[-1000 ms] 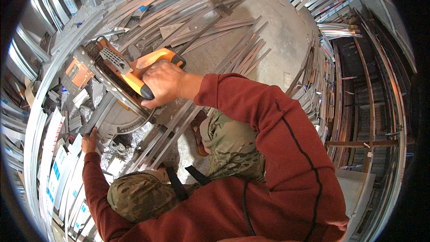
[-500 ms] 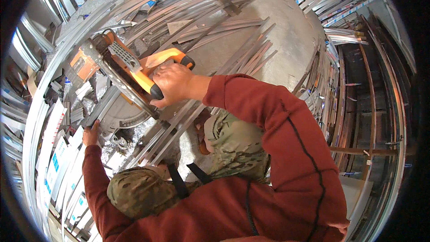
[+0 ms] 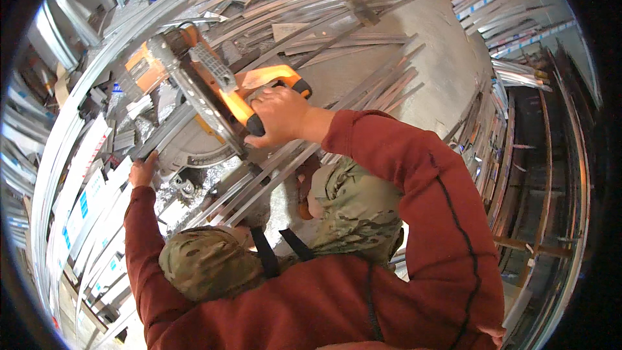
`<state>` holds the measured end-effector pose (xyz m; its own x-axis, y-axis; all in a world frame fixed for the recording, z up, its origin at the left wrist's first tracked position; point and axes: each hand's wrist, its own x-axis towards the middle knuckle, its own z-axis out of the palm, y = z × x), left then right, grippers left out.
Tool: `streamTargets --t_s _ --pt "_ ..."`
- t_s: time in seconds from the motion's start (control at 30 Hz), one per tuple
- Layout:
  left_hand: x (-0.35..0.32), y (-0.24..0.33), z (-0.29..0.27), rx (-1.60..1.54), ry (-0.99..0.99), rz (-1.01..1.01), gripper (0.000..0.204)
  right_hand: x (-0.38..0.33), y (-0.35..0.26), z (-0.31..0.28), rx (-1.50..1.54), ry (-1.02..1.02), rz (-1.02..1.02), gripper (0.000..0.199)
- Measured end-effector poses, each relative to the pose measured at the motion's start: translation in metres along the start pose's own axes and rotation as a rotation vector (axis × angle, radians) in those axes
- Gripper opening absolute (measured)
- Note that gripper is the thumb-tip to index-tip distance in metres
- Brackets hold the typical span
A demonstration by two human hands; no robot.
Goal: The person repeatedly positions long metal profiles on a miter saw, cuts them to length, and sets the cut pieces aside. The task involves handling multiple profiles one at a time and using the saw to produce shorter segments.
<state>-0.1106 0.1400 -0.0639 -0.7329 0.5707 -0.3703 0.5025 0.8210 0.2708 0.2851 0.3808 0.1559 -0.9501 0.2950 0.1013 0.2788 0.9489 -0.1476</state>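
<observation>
An orange and black miter saw (image 3: 201, 99) stands on the floor in front of me, with a pale grey guard and a silver arc-shaped base (image 3: 206, 159). My right hand (image 3: 280, 114) is wrapped round the saw's orange and black loop handle. A grey metal profile (image 3: 170, 132) lies across the saw base and runs under the saw head. My left hand (image 3: 143, 170) grips its near end, fingers closed. The saw head hides the blade and the profile's far end.
Long metal strips (image 3: 304, 10) spread over the floor ahead. Bundled profiles (image 3: 71, 123) curve along my left, beside white-wrapped lengths (image 3: 87, 204). Short offcuts (image 3: 139, 107) lie round the saw. A rack of long stock (image 3: 547, 155) stands to the right. My camouflage-clad knees (image 3: 355, 204) are close to the saw.
The whole view has shifted, so the saw, hands and floor strips appear farther right and slightly higher. Both hands keep their grips, and the saw head shows no clear movement against its base.
</observation>
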Motion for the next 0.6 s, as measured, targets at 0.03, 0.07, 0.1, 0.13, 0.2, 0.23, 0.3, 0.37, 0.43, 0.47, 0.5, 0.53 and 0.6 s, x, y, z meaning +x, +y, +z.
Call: streamTargets --t_s 0.03,0.07,0.1,0.13,0.2,0.23,0.3,0.37,0.43,0.47,0.5,0.53,0.6 --pt "-0.002 0.002 -0.003 0.026 -0.014 -0.04 0.088 0.002 -0.002 -0.002 -0.003 -0.024 0.012 0.064" --pt "-0.01 0.011 -0.008 -0.093 -0.038 0.03 0.088 -0.001 -0.002 -0.006 -0.014 0.0 0.018 0.065" --pt "-0.01 0.011 -0.009 -0.069 -0.028 -0.016 0.086 0.0 -0.002 -0.008 -0.012 0.032 0.01 0.065" --pt "-0.01 0.015 -0.01 -0.053 -0.043 -0.029 0.083 -0.001 -0.002 -0.009 -0.013 0.06 0.012 0.065" --pt "-0.007 0.022 -0.008 0.04 -0.079 -0.008 0.081 0.015 -0.001 -0.037 0.061 -0.043 0.071 0.066" --pt "-0.01 0.023 -0.008 0.077 -0.032 -0.006 0.08 0.024 0.0 -0.049 0.08 -0.026 0.077 0.064" --pt "-0.011 0.013 -0.007 0.121 0.035 -0.004 0.078 0.045 0.006 -0.076 0.059 0.177 -0.011 0.053" --pt "-0.015 0.007 -0.01 0.054 0.016 0.02 0.077 0.064 0.036 -0.091 0.079 0.458 -0.151 0.038" --pt "-0.021 0.003 -0.018 -0.011 -0.031 0.026 0.078 0.066 0.079 -0.095 0.21 0.64 -0.055 0.031" --pt "-0.022 0.006 -0.02 0.002 -0.02 0.041 0.079 0.06 0.103 -0.097 0.274 0.769 0.021 0.028" --pt "-0.022 -0.003 -0.016 0.001 0.01 0.054 0.079 0.05 0.133 -0.085 0.248 0.834 0.173 0.029" --pt "-0.017 -0.006 -0.01 -0.007 0.035 0.078 0.079 0.031 0.168 -0.069 0.207 0.893 0.331 0.03" --pt "-0.017 0.0 -0.011 -0.014 0.033 0.072 0.077 -0.018 0.241 -0.016 0.254 0.587 0.881 0.034"
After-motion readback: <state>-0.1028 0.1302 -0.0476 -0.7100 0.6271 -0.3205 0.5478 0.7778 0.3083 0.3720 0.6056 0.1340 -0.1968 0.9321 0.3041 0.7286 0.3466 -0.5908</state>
